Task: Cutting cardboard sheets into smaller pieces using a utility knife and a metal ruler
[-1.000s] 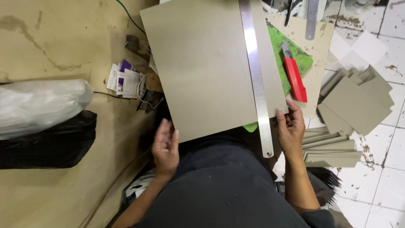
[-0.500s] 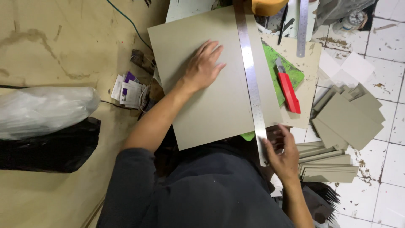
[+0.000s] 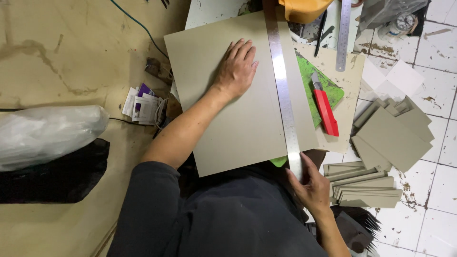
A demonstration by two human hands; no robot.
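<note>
Our left hand (image 3: pixel 236 70) flat, fingers spread, on the grey board (image 3: pixel 238 104), our right hand (image 3: pixel 312 185) pinching the near end of the steel ruler (image 3: pixel 282 85) lying along the board's right edge, red knife (image 3: pixel 325 105) on the green mat (image 3: pixel 318 88) beside it.

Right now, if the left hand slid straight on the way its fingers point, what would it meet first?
Probably the long steel ruler: the left hand lies flat on the grey board, fingers pointing up and slightly right toward it.

The left hand (image 3: pixel 236 70) has gone from the near edge of the grey board (image 3: pixel 238 95) up onto its middle, lying flat. The right hand (image 3: pixel 312 186) has slid down to the ruler's (image 3: pixel 282 85) near end.
</note>
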